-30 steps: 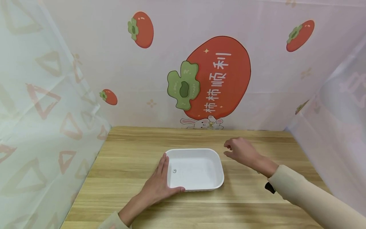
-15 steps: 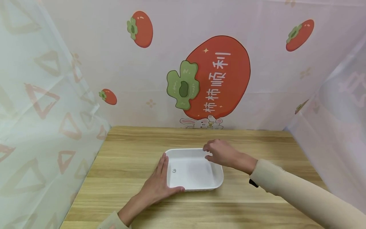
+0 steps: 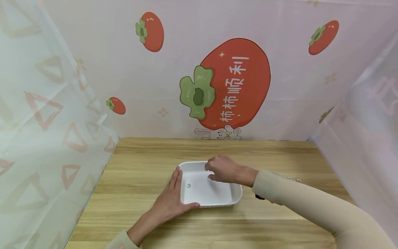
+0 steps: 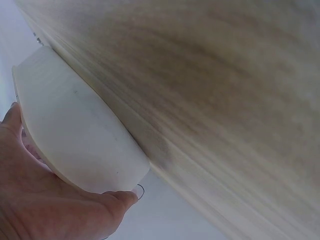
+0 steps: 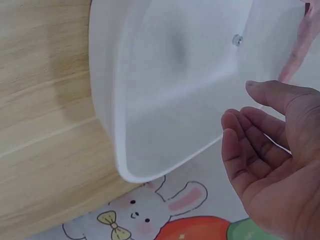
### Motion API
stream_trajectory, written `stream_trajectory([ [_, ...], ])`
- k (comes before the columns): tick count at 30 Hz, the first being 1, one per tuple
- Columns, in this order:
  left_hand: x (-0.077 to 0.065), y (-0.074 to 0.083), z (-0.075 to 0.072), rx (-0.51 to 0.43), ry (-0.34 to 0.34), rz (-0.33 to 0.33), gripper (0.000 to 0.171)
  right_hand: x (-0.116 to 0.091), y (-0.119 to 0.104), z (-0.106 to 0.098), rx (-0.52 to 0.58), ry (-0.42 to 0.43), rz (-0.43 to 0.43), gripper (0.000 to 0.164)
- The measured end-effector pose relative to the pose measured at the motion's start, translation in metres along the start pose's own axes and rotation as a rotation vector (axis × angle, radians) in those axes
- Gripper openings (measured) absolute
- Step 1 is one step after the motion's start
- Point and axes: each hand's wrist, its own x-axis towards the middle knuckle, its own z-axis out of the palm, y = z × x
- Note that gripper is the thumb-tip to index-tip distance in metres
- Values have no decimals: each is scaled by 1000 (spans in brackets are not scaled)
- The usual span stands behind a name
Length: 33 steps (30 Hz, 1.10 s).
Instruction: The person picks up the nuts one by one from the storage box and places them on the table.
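Observation:
A white rectangular plastic basin (image 3: 202, 193) rests on the wooden table. On its floor toward the left lies a small shiny metal ring (image 3: 188, 185), visible too in the right wrist view; whether it is a nut or a washer I cannot tell. My left hand (image 3: 171, 200) steadies the basin's near left corner, straight fingers along the left side and thumb along the near side. Over the basin, right of the ring, hovers my right hand (image 3: 223, 170). The right wrist view shows its fingers (image 5: 250, 155) loosely bent, thumb apart, nothing held.
Small metal rings (image 3: 293, 179) lie on the table (image 3: 149, 155) just behind my right sleeve (image 3: 289, 193). A printed cloth backdrop (image 3: 149, 79) rises at the table's back edge, with cloth walls at both sides. A dark device (image 3: 259, 197) sits under the right wrist.
My right hand has moved left, from beside the basin to above its interior. The rings behind the right sleeve have come into view. The left hand and basin stay put.

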Motion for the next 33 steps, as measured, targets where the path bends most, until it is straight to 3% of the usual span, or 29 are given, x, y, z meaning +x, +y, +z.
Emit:
stream_trajectory([
  [8,0,0,0,9,0,7,140,23,-3,17,86,-96,20,27],
  [20,0,0,0,17,-7,13,140,42,-12,32,161,-124,2,19],
  [25,-1,0,-1,6,-10,10,139,49,-14,39,154,-122,-24,5],
  [33,-1,0,0,3,-18,-2,138,58,-22,45,80,-122,-75,7],
])
